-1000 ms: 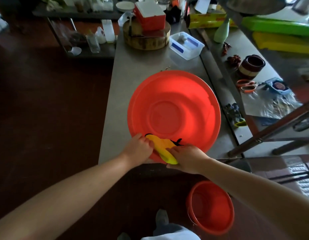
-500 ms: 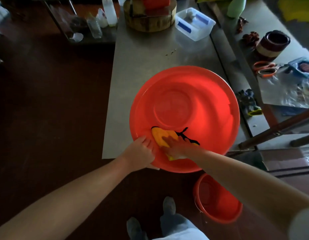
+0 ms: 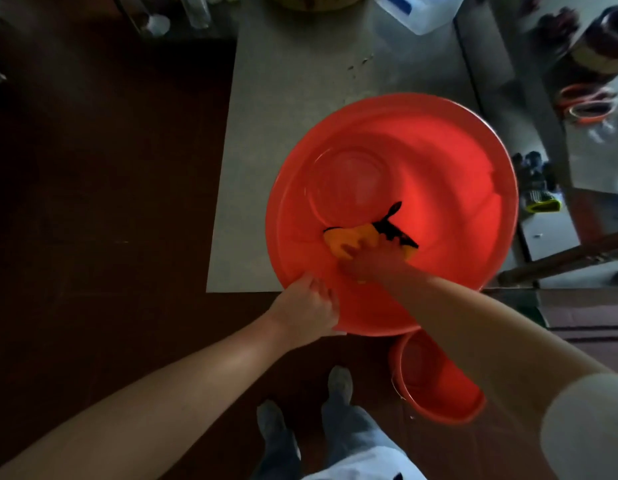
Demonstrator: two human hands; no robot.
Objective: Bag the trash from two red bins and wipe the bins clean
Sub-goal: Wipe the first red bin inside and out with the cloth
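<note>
Left hand (image 3: pixel 305 306) grips the near rim of the large red bin (image 3: pixel 439 150), fingers curled over its edge. Right hand (image 3: pixel 369 263) lies inside that bin, fingers laid over one yellow cloth (image 3: pixel 342 239) with black trim, pressing it to the sloping inner wall. Two red bins show. The large one sits on the grey bench (image 3: pixel 283 98), overhanging its near edge. The small red bin (image 3: pixel 435 386) stands on the floor (image 3: pixel 110 202) below the right forearm. One white box (image 3: pixel 425 15) carries a blue label too blurred to read. One pair of orange-handled scissors (image 3: pixel 587 107) lies far right.
</note>
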